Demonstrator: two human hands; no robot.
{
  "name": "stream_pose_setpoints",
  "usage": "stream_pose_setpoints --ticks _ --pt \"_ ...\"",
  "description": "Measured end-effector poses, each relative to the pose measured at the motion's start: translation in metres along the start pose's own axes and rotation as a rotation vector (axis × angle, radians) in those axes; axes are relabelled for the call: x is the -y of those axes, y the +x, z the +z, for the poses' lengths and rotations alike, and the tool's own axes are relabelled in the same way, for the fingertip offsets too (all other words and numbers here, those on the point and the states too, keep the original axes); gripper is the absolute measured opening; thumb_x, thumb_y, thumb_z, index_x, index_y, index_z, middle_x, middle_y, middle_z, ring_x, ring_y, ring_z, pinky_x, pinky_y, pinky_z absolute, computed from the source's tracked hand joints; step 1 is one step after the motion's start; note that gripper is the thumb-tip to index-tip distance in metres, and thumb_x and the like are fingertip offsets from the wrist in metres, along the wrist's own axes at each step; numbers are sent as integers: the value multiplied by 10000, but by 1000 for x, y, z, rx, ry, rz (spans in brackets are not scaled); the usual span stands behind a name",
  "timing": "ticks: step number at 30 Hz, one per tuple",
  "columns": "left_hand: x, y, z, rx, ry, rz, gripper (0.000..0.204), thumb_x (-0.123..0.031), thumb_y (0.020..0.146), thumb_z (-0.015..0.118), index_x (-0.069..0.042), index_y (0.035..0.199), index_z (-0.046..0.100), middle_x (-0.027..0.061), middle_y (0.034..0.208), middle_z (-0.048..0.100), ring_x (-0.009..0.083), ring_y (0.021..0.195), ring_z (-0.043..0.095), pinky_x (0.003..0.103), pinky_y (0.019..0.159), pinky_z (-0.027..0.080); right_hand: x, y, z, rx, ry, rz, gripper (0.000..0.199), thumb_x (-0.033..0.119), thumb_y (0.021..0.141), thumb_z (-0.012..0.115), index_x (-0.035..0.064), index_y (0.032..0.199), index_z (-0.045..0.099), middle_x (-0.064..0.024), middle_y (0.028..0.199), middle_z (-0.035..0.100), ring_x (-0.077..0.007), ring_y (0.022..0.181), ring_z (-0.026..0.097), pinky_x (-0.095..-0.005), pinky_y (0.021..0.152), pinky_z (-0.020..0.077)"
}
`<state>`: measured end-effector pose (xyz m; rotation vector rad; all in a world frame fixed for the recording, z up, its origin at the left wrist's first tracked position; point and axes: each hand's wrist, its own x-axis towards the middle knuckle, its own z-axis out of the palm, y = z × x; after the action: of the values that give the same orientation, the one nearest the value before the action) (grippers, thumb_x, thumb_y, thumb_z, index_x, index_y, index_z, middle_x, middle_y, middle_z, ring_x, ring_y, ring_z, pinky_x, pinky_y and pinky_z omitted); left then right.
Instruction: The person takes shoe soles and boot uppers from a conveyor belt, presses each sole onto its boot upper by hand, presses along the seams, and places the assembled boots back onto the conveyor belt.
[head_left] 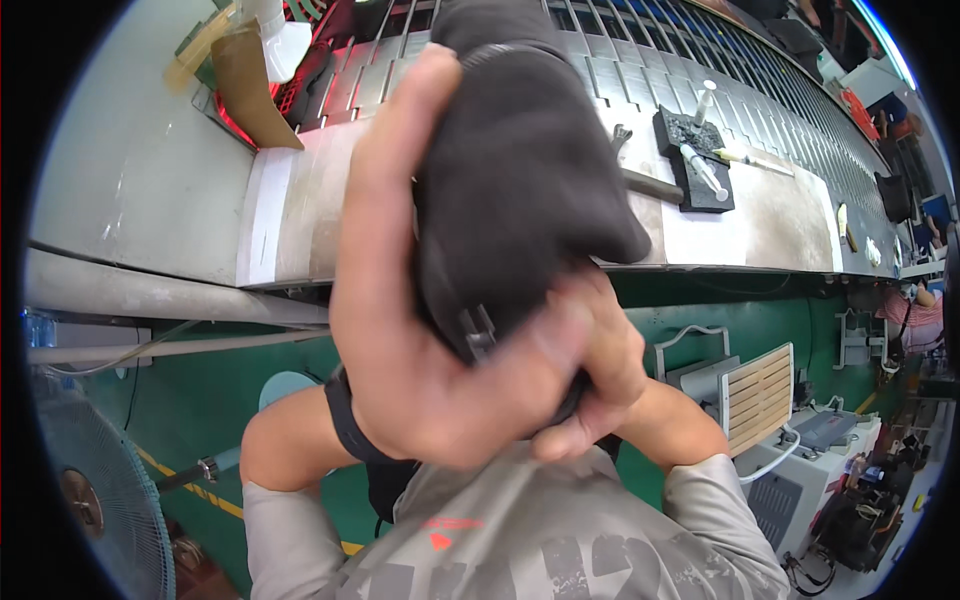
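In the head view, a soft, elongated black fabric bundle (525, 170) fills the space from the middle of the picture up to 12 o'clock, with both hands on it. The left hand (385, 300), a dark band (350, 420) around its wrist, is spread wide, one long digit running up the bundle's left side and the rest of the hand wrapped across its near end. The right hand (605, 350), towards 4 o'clock from the middle, is half closed, its fingers bent against the bundle's lower right end (both hands are blurred, so the exact finger contacts are hard to make out). Beyond, at 2 o'clock, a rectangular black foam-like block (710, 197) sits on a pale, stained sheet (785, 225), with a clear plastic syringe (704, 172) lying across it. A curved brown cardboard-like piece (250, 90) stands between 10 and 11 o'clock. A round, blue-grey caged fan (120, 490) is at 8 o'clock, and a slatted wooden panel (757, 400) near 4 o'clock, above the green floor (815, 395).
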<state>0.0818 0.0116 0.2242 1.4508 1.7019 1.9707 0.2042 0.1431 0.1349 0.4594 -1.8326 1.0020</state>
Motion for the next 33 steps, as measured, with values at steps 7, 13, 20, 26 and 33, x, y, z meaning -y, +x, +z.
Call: stream_pose_setpoints --ticks 7,13,20,26,33 --pt "71 -125 35 66 130 223 750 -477 938 790 -19 1487 565 250 1560 535 426 1452 523 654 1258 300 -6 -98 15 327 163 721 733 460 947 788 -117 1376 649 -290 1389 670 -443 1297 664 -511 1157 466" --pt "115 -120 -16 -27 396 397 733 -513 905 855 -77 1421 569 190 1422 583 369 1311 592 532 1098 482 -4 -122 34 381 296 962 714 447 957 782 -114 1378 646 -278 1381 676 -429 1287 670 -502 1150 473" --pt "173 -5 -45 264 426 -16 1290 -434 727 997 -41 1713 263 238 1728 329 387 1567 405 494 1230 405 -6 -122 30 373 330 982 691 430 969 775 -110 1380 643 -264 1373 683 -413 1276 676 -492 1141 482" --pt "186 6 -52 478 341 39 1213 -433 767 978 -77 1719 315 248 1711 381 399 1474 558 495 1165 483 -8 -118 25 384 319 994 672 416 980 769 -107 1382 640 -252 1366 688 -399 1267 682 -484 1134 489" --pt "186 18 -42 417 164 -4 597 -255 791 936 -8 1287 714 178 1245 734 346 1130 724 424 1006 567 -12 -110 18 393 304 1003 650 400 992 762 -103 1384 637 -238 1357 695 -382 1255 689 -473 1125 498"
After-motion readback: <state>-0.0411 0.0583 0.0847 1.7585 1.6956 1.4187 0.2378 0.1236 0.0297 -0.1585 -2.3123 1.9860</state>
